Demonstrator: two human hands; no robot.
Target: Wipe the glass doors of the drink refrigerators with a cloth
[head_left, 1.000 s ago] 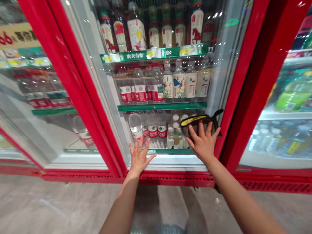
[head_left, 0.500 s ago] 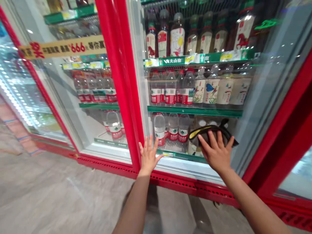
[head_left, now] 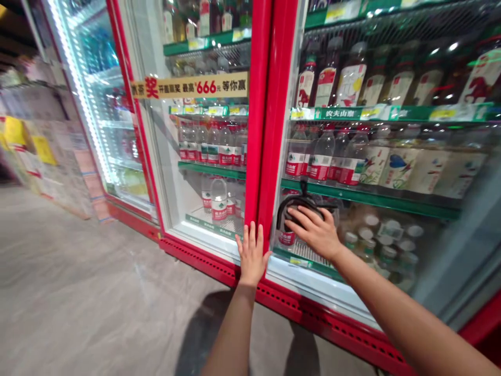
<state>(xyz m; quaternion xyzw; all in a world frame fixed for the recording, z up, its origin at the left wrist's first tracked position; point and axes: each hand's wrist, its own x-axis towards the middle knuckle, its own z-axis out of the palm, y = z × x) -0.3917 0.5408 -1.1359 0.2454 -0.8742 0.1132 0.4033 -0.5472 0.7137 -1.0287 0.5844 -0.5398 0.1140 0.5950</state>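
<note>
My right hand presses a dark cloth-like pad with black edging against the glass door, near the left side of the lower shelf. Its fingers are stretched over the pad and hold it to the pane; the pad's far side is hidden. My left hand is open, fingers spread, at the lower part of the red door frame, and holds nothing. Behind the pad, water bottles with red and white labels are partly covered.
Shelves behind the glass carry several drink bottles. White-capped bottles stand low on the right. A tan banner crosses the left door. A lit fridge and stacked boxes stand farther left on the grey floor.
My right hand has slid the pad leftward across the glass, from the lower right to near the frame. My left hand stays low at the frame. The view has turned left.
</note>
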